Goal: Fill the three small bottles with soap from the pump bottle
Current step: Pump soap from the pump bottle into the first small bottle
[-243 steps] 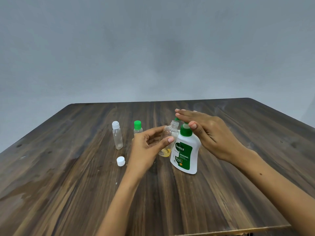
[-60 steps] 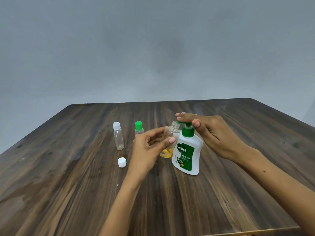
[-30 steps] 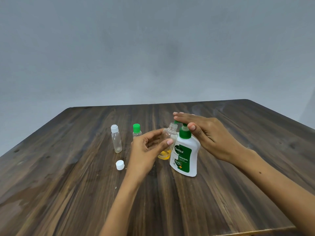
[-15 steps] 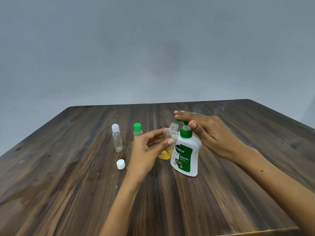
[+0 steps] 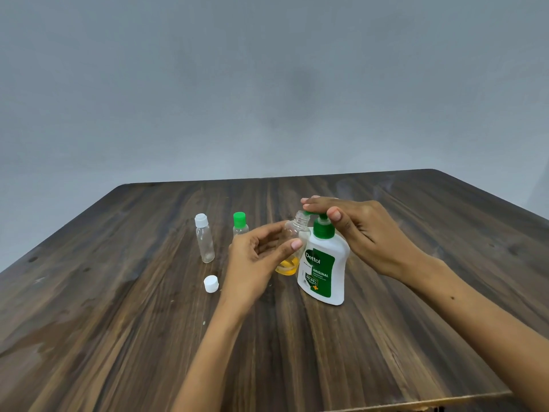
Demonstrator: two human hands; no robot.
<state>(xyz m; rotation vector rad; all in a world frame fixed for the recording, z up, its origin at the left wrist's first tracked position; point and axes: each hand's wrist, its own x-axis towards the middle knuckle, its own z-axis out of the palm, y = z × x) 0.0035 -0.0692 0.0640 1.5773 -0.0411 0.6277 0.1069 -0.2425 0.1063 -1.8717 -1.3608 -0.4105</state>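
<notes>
My left hand [image 5: 252, 264] curls around the uncapped clear bottle [image 5: 292, 248], thumb and fingers clamped on its sides, holding its open neck just under the green spout of the Dettol pump bottle [image 5: 323, 263]. A shallow layer of amber soap sits at the bottom of that small bottle. My right hand [image 5: 361, 233] lies flat over the green pump head, fingers straight and together, pressing on it. The white pump bottle stands on the dark wooden table [image 5: 386, 337]; its green label reads "Dettol" and "ORIGINAL", and the smaller print below is too fine to read. To the left stand a clear bottle with a white cap [image 5: 204, 242] and a green-capped bottle [image 5: 240, 224], partly behind my left hand. A loose white cap [image 5: 211, 283] lies nearer me.
</notes>
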